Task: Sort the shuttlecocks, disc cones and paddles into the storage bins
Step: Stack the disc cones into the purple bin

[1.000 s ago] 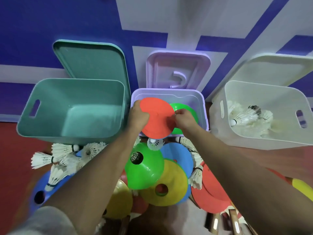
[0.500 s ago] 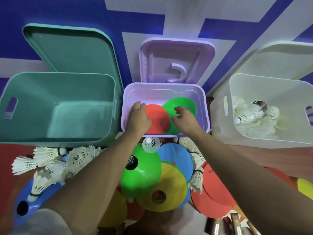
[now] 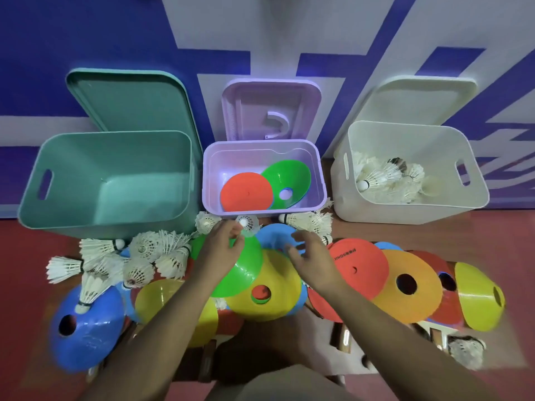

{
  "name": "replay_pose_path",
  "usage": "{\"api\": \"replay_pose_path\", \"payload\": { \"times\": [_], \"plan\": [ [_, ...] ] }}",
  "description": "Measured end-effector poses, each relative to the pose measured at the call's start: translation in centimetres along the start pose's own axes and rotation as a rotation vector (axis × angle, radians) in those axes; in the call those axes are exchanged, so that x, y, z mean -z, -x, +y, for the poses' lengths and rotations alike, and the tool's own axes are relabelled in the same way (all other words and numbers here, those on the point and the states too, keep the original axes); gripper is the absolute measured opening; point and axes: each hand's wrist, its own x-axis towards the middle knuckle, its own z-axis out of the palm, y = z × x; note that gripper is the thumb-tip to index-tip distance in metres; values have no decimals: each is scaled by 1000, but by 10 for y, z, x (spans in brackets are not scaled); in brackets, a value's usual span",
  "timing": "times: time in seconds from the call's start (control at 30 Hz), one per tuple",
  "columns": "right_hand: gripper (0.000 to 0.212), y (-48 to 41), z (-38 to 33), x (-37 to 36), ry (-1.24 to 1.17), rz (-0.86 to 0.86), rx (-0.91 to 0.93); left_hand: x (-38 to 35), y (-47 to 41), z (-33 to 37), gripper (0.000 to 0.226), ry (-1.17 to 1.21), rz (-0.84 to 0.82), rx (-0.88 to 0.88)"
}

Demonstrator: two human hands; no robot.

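A: Target item?
B: Green disc cone point(image 3: 240, 273), centre of the pile on the floor point(image 3: 434, 238), tipped onto a yellow cone point(image 3: 269, 293) at its 4 o'clock. It's a round dish, so no long axis. Only the rim to take.
A: Nearer hand?
B: Left hand point(image 3: 221, 244), right over the 11 o'clock rim. Right hand point(image 3: 311, 256) is at the cone's 3 o'clock, above a blue cone point(image 3: 275, 235).
A: Grip?
B: Both hold nothing. Left grip half-curled, thumb near the fingers. Right grip spread wide. Touching the cones or not: blurred, can't tell.
A: Where to?
B: Purple bin point(image 3: 210, 180), 12 o'clock of both hands, near. A red-orange cone point(image 3: 246, 192) and a second green cone point(image 3: 289, 175) lie inside. My guess: pinch the rim, lift straight toward 12.
A: Risk?
B: One shuttlecock point(image 3: 247, 222) just beside the left fingertips at 1 o'clock. Could get knocked.
A: Materials?
B: Cones: thin glossy plastic, shallow, centre hole. Shuttlecocks: white feather skirts, round caps. Bins: matt moulded plastic, lids point(image 3: 269, 108) propped behind.
A: Rest?
B: Teal bin point(image 3: 115, 157) at 10. White bin point(image 3: 405, 209) at 2, holding a shuttlecock heap point(image 3: 382, 178). Loose shuttlecocks point(image 3: 150, 250) at 9. Red cone point(image 3: 359, 267) and orange cone point(image 3: 411, 285) at 3. Pale handles point(image 3: 345, 340) at 6, maybe paddles, mostly hidden.
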Motion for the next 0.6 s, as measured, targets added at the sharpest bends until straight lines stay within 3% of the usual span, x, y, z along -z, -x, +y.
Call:
{"api": "replay_pose_path", "payload": {
  "times": [0.1, 0.2, 0.27, 0.43, 0.6],
  "plan": [
    [44, 13, 1, -32, 33, -110, -122, -1, 23, -24, 36, -276, -6, 40],
    [61, 15, -9, -51, -42, -133, -229, -3, 31, -31, 52, -499, -91, -26],
    [49, 10, -14, -58, -161, -112, -302, -6, 33, -27, 51, -559, -146, -51],
    [23, -2, -12, -57, -449, -64, -446, 0, 34, -22, 38, -282, -69, -25],
    [25, 4, -19, -30, -874, -163, -426, 13, 39, 7, 34, 38, -57, -32]
  ]
}}
